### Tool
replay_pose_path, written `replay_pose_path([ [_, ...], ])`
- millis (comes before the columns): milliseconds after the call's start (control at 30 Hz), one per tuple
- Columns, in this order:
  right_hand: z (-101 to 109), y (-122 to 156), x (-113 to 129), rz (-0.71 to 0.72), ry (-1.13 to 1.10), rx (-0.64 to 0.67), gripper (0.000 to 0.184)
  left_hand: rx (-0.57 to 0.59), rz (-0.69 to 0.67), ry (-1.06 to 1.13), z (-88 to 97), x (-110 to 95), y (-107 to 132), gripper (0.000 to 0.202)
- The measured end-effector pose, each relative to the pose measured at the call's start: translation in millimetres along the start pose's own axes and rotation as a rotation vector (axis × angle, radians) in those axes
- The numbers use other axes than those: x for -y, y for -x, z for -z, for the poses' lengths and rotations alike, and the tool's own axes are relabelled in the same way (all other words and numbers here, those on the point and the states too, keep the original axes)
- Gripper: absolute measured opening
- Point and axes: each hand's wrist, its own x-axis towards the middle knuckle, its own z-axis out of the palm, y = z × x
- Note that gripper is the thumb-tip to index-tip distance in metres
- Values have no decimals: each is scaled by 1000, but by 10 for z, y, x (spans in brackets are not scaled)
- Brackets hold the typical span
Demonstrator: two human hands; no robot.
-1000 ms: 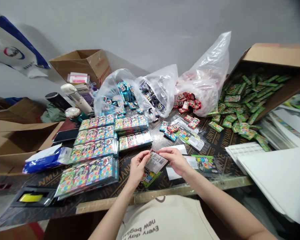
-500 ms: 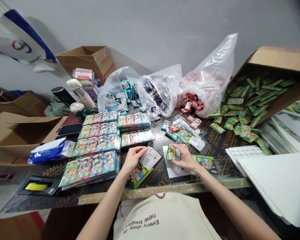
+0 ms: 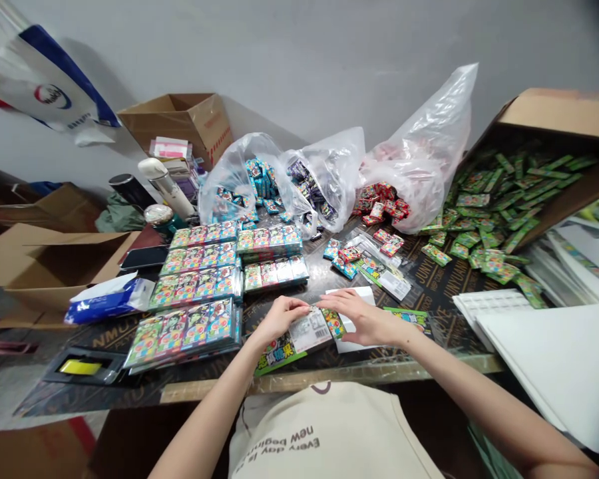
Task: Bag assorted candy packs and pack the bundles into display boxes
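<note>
My left hand (image 3: pixel 282 320) pinches the upper edge of a clear plastic pouch (image 3: pixel 278 354) with a green and black printed end. Inside the pouch shows a pale panel with a barcode. At its right end, a small green candy packet (image 3: pixel 333 324) meets the pouch; how far it sits inside, I cannot tell. Around that packet are the fingers and thumb of my right hand (image 3: pixel 363 318), fingertips over its top and thumb below. A white sheet (image 3: pixel 367 296) lies beneath my right hand, beside another green-printed pouch (image 3: pixel 419 320) partly covered by my forearm.
Stacks of filled packs (image 3: pixel 184 329) stand left. Behind are plastic bags of blue packets (image 3: pixel 262 178), dark purple packets (image 3: pixel 307 183) and red packets (image 3: pixel 384 199). A tipped carton (image 3: pixel 559 120) spills green packets at right, near white sheets (image 3: pixel 544 352). A blue wipes pack (image 3: pixel 107 299) lies left.
My right hand has moved left, bringing the green packet from over the white sheet to the pouch's right end. My left hand has shifted slightly right, still pinching the pouch.
</note>
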Motion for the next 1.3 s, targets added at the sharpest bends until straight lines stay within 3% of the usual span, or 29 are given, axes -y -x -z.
replay_pose_path([
  [67,-6,-45,-23,-36,-148,-126,72,-90,-11,80,7,-42,-4,28],
  [200,-150,-281,-5,-311,-663,-735,66,-401,-127,409,-17,-88,-41,27],
  [300,-344,-522,83,-490,-1049,-932,52,-429,-182,650,-171,-52,-25,33],
  [433,-509,-719,170,-635,-1209,-1126,34,-426,-150,864,-482,14,105,31],
  [533,-521,-730,197,-696,-1236,-1119,26,-438,-120,959,-625,-4,195,25],
  [633,-496,-685,244,-705,-1264,-1079,27,-406,-90,1014,-657,-64,228,26],
  [900,-451,-465,469,-533,-1359,-1041,33,-412,-9,1044,-580,-134,297,19],
  [1033,-418,-402,430,-574,-1441,-942,39,-363,-23,792,-435,-263,307,24],
  [1133,-410,-397,312,-614,-1400,-841,29,-431,-146,490,-322,-388,318,23],
  [1233,-415,-370,193,-505,-1218,-843,11,-441,-292,147,-245,-474,333,14],
  [1300,-408,-331,132,-424,-1045,-832,9,-438,-314,17,-199,-503,316,11],
])
